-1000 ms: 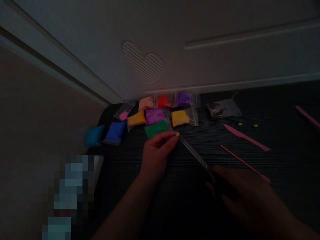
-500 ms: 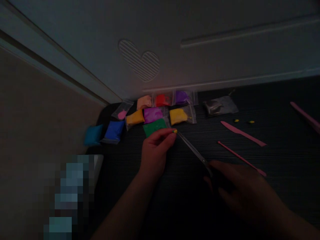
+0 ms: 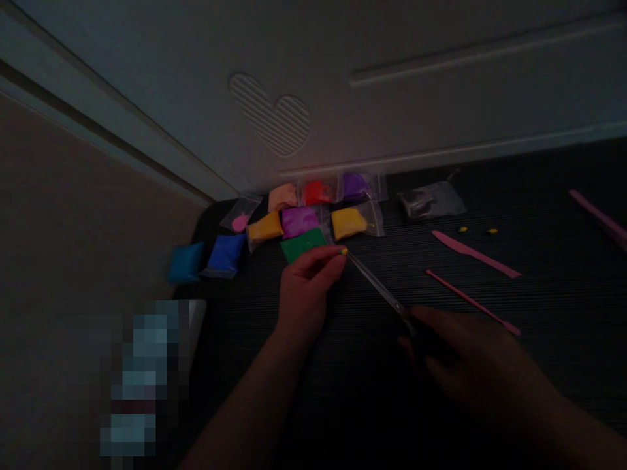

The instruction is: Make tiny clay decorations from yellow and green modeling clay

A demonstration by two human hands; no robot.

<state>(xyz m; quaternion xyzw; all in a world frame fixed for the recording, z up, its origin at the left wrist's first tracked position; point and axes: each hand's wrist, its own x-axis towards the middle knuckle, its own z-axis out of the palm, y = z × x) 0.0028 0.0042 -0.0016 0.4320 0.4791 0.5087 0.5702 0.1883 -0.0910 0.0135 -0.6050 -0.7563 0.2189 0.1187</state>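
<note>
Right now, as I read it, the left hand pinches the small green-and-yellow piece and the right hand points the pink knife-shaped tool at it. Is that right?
Not quite: the head view shows the right hand pointing scissors at the small green-and-yellow piece. The pink knife-shaped tool lies on the table. The left hand does pinch the piece.

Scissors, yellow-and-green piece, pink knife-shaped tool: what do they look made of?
Scissors: likely metal; blades grey with a dull sheen, meeting at a pivot; handles too dark to judge.
Yellow-and-green piece: perhaps modelling clay, its yellow like the yellow packet; too small to judge finish.
Pink knife-shaped tool: probably plastic, smooth, one even colour.
</note>
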